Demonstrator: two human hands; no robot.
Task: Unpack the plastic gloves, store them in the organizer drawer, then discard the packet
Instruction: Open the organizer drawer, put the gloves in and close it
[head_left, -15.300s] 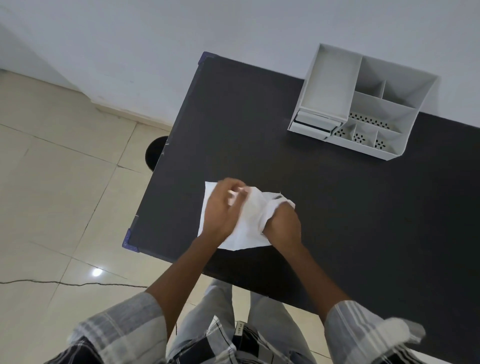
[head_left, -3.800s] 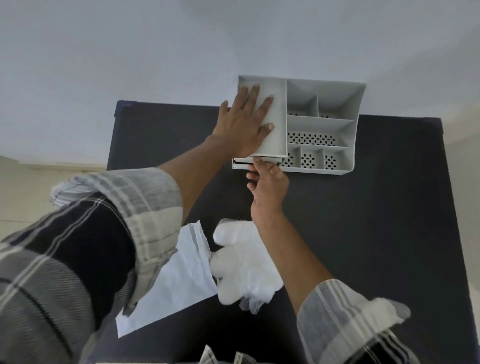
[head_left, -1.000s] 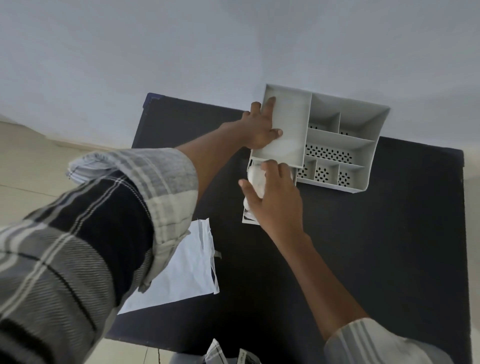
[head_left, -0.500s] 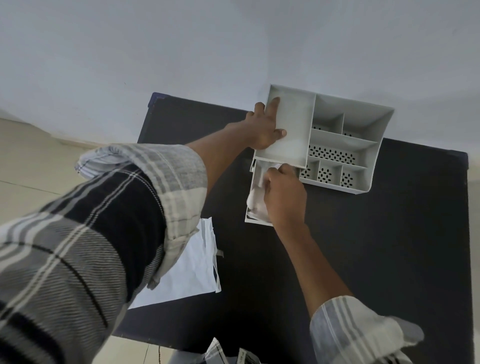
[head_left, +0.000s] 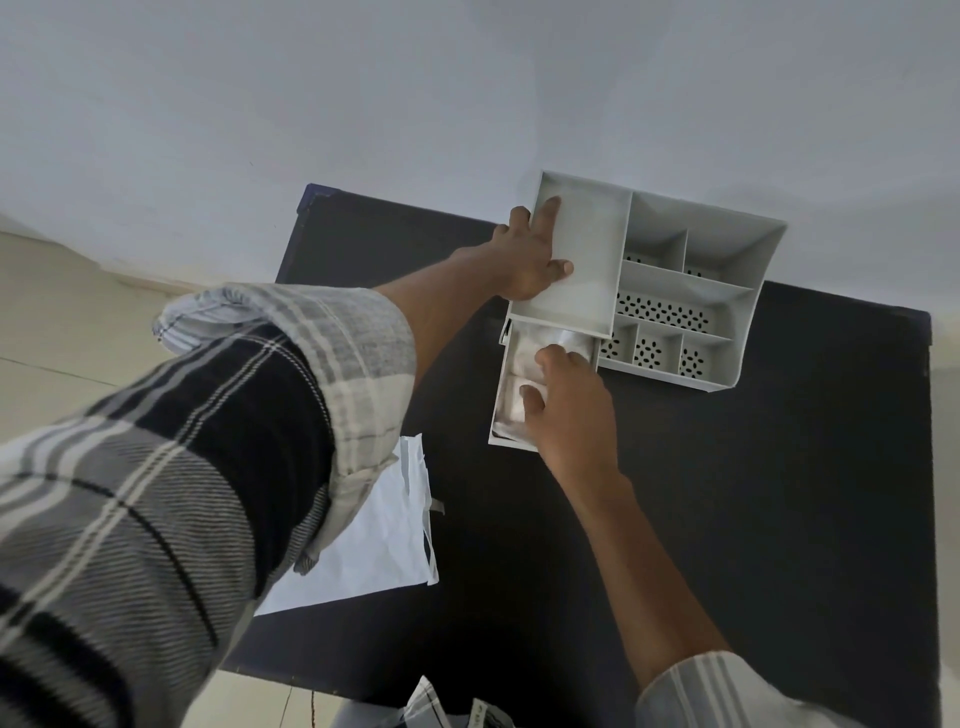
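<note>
Now right hand presses gloves inside the open drawer.

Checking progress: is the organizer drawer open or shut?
Open: the drawer sticks out of the organizer, gloves visible inside.

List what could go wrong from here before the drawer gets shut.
1. The gloves bulge up in the open drawer; loose plastic may snag under the organizer on closing.
2. If the left hand lets go, pushing the drawer could slide the organizer.
3. The packet lies by the table edge under the sleeve, which could brush it off.
</note>
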